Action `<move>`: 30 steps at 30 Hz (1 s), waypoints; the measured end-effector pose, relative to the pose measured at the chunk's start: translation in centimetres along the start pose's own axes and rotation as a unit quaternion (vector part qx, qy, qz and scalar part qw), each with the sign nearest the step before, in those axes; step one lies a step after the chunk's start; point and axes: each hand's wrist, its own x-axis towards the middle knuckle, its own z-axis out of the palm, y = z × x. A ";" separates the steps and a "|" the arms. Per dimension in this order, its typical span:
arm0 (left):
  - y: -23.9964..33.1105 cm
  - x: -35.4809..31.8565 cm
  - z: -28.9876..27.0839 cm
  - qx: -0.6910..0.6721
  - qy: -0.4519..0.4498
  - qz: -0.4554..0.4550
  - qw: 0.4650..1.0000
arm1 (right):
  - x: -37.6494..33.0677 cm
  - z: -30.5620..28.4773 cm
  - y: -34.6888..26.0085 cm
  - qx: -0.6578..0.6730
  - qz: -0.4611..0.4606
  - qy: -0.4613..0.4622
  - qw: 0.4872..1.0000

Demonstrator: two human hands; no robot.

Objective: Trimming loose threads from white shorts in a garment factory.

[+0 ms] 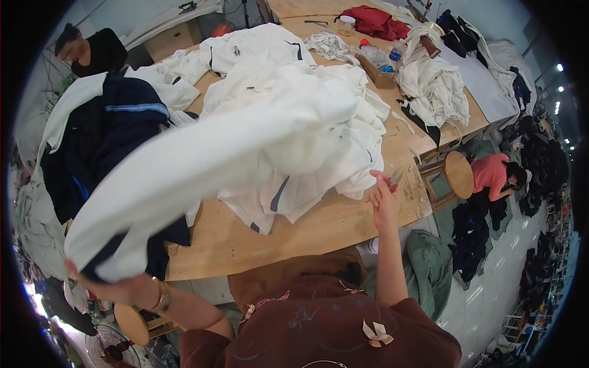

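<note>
At the table's left front, my left hand grips the end of a white garment with a navy part. The cloth is swung up and blurred, stretching across the table toward the heap of white garments. Its folds partly hide my left fingers. My right hand is raised over the table's right front, closed on a small pair of thread snips with red on the handles. The white heap with navy trim lies just beyond that hand.
Navy garments hang over the table's left side. Farther back are a box of small items, a white cloth pile and red cloth. A wooden stool stands at right, a fan lower left. Two people work nearby.
</note>
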 end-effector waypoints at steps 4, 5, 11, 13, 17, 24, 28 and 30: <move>-5.0 2.9 -8.0 0.145 -0.171 -0.166 0.960 | 1.8 0.6 0.3 0.025 0.012 0.023 0.999; -4.8 2.7 -7.3 0.331 -0.367 -0.090 0.864 | 2.2 1.0 0.6 0.033 0.007 0.019 0.999; -7.4 -4.9 -4.4 0.239 -0.484 -0.283 0.793 | 4.1 3.7 0.8 -0.038 -0.016 -0.028 0.999; -10.0 -8.0 -0.9 0.195 -0.508 -0.287 0.788 | 4.9 3.5 0.6 -0.068 -0.016 -0.039 0.997; -12.8 -15.3 3.9 0.206 -0.494 -0.259 0.804 | 5.0 6.6 2.4 -0.278 -0.060 -0.113 0.952; -15.7 -13.5 5.6 0.232 -0.344 -0.174 0.893 | 2.9 4.6 2.4 -0.253 -0.070 -0.070 0.962; -15.6 -7.1 3.5 0.364 -0.110 -0.038 0.924 | 1.8 -0.3 2.7 -0.252 -0.062 0.002 0.966; -14.7 -7.1 2.1 0.506 -0.124 0.085 0.849 | 0.6 -1.8 3.6 -0.237 -0.035 0.017 0.971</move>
